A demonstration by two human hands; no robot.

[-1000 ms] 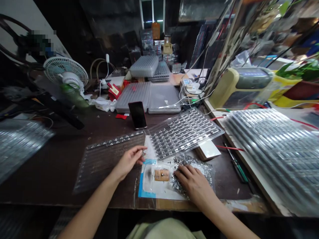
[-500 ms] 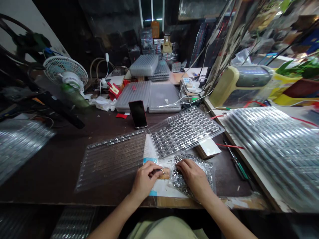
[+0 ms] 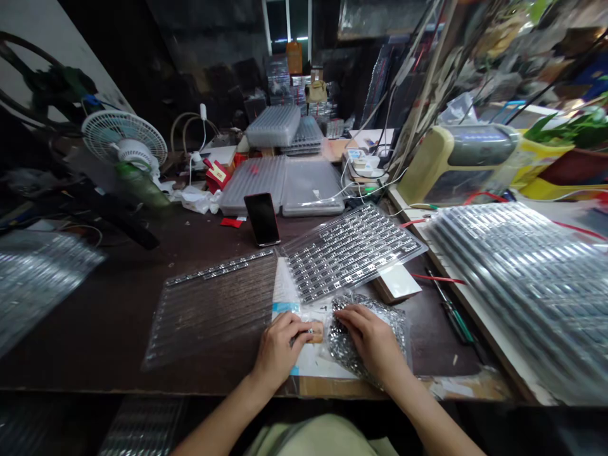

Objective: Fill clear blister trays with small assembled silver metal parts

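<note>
My left hand (image 3: 279,349) is closed in a pinch at the left end of a small wooden block (image 3: 317,332). Its fingers hide most of whatever small piece they hold. Just to the right, my right hand (image 3: 374,342) rests on a clear plastic bag (image 3: 403,332) full of small shiny metal parts (image 3: 342,345), its curled fingertips pressed together among them. Under the block and the bag lies a white sheet (image 3: 313,364). Beyond the hands is a clear tray (image 3: 351,253) with rows of metal parts. A second clear tray (image 3: 213,310), on the left, has parts only along its far edge.
A phone (image 3: 262,218) stands upright behind the trays. A white box (image 3: 398,283) sits under the right tray's edge. To the right lie a green-handled tool (image 3: 458,320) and stacked clear trays (image 3: 522,272). A fan (image 3: 126,142) stands at the back left.
My left fingers have turned down and closed more over the wooden block, covering the dark piece seen between them before. My right hand has barely shifted on the bag of parts.
</note>
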